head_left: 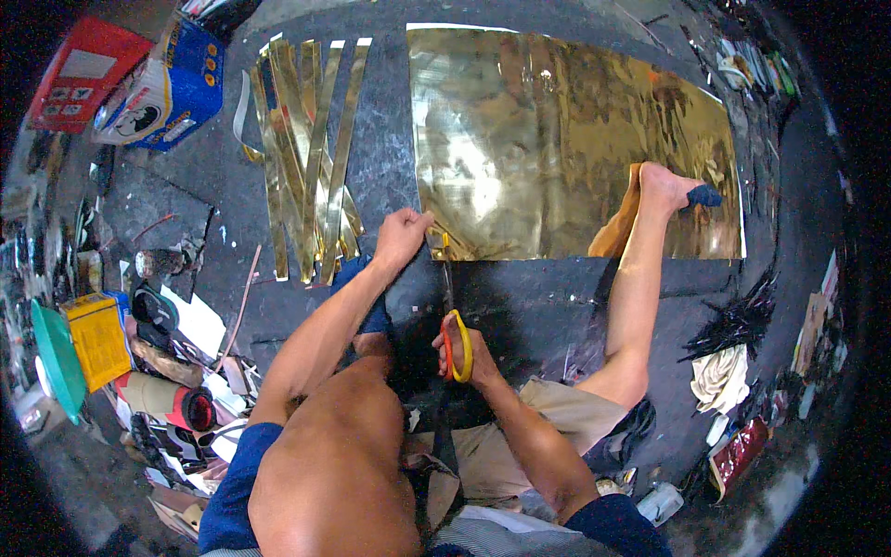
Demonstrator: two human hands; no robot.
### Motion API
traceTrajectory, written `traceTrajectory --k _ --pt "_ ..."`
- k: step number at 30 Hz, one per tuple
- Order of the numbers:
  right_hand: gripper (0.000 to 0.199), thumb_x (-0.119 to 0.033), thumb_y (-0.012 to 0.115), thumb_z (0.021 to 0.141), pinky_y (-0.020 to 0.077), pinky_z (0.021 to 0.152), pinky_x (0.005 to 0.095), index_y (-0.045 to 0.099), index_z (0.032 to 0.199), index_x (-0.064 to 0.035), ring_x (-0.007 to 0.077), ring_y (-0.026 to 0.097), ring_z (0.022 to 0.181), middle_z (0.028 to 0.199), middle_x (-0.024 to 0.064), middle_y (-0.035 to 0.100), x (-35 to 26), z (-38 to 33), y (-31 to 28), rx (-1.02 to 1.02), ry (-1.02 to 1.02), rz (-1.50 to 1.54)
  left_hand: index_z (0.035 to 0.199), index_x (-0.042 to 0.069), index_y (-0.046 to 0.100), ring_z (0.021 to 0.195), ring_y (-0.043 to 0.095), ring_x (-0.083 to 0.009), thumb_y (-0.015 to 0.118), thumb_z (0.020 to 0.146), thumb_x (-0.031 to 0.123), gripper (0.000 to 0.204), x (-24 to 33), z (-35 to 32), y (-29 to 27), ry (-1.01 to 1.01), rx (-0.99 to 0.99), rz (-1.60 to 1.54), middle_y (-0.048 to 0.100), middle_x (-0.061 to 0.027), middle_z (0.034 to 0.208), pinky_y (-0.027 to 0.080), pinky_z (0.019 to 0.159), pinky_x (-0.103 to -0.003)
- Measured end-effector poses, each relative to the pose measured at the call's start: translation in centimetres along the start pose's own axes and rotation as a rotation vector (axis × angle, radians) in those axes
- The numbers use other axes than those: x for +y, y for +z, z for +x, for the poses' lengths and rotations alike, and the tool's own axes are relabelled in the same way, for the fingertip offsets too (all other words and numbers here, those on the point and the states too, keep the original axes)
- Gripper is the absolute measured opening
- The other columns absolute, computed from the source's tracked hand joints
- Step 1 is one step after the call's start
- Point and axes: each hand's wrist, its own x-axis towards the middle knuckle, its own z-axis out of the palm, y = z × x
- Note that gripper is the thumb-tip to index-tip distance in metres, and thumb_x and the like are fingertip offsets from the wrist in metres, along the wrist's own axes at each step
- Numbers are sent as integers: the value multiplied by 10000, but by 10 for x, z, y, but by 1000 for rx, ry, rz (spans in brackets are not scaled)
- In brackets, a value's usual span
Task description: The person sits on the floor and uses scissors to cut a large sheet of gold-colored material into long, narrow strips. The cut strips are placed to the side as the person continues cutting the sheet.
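A large shiny gold sheet [501, 121] lies flat on the dark floor ahead of me. My left hand [406, 236] pinches its near left corner between thumb and fingers. Below that corner, my right hand [469, 353] grips scissors [458, 345] with red and yellow handles. Their blades point away from me and reach the sheet's near edge by the left corner; how far apart the blades are I cannot tell. To the left of the sheet, several cut gold strips [309, 148] lie in a loose, overlapping pile.
My foot [664, 186] rests on the sheet's right part. Blue and red boxes [190, 84] stand at the far left. A yellow box [96, 339], a green lid-like piece [58, 357] and scraps crowd the left. Black strips [738, 320] and a cream cloth [719, 379] lie right.
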Motion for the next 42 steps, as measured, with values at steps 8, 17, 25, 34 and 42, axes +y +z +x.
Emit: traceTrajectory --k 8,17,25,34,42 --pt "619 -653 526 819 438 399 267 584 763 -40 124 520 412 506 -16 481 -2 9 -7 21 -25 -56 735 40 571 557 447 -69 562 911 247 272 -1 -51 7 -35 -278 -203 507 24 607 359 504 -258" --pt "801 -766 423 771 438 390 270 554 716 22 133 509 397 490 24 446 -5 11 -1 32 -114 -226 710 85 544 540 421 -49 528 928 212 253 -10 -60 9 -59 -242 -235 485 50 587 315 490 -227" --pt "805 -781 456 741 425 365 275 542 679 17 128 503 388 480 16 431 -13 16 -3 -1 -123 -107 712 110 520 462 393 -52 533 929 212 240 0 -61 8 -148 -307 -473 472 50 560 292 422 -226" --pt "801 -778 421 767 413 368 273 535 656 7 133 494 384 478 25 432 -31 19 0 58 -112 -198 987 53 638 548 440 -49 508 940 159 175 -9 -58 3 -177 -383 -467 522 61 646 353 498 -219" --pt "418 -353 509 906 458 423 391 583 644 -36 247 587 448 529 113 576 -68 91 -3 161 -563 -524 1119 6 608 744 545 -38 517 944 186 267 -7 -58 -5 -3 -344 -403 644 14 895 446 655 -211"
